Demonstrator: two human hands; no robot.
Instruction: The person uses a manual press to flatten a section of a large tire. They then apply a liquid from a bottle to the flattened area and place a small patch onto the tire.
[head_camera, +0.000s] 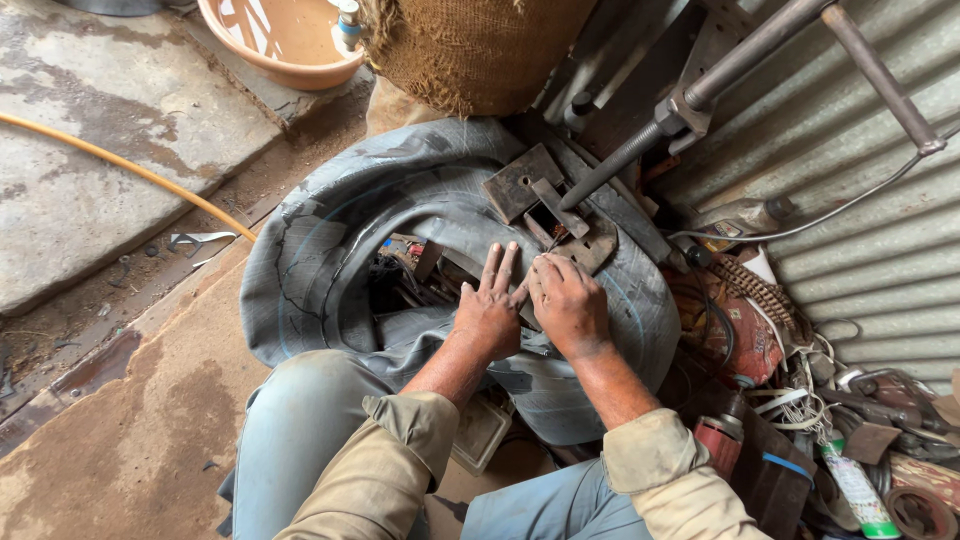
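Grey rubber inner tube (330, 250) lies under your left hand (490, 312) and right hand (567, 303) — both pressed flat, fingers spread, gripping nothing.

I see a grey rubber inner tube (330, 250), matt and dusty, with faint blue lines. Both my hands rest on it, the left hand (490, 315) flat, the right hand (568, 305) curled. The metal plates (545, 200) above look rusty and rough. The sack (470, 50) is coarse burlap, the basin (285, 40) smooth plastic, probably. The wall (880, 220) is dull corrugated metal and the floor (110, 110) rough stained concrete.
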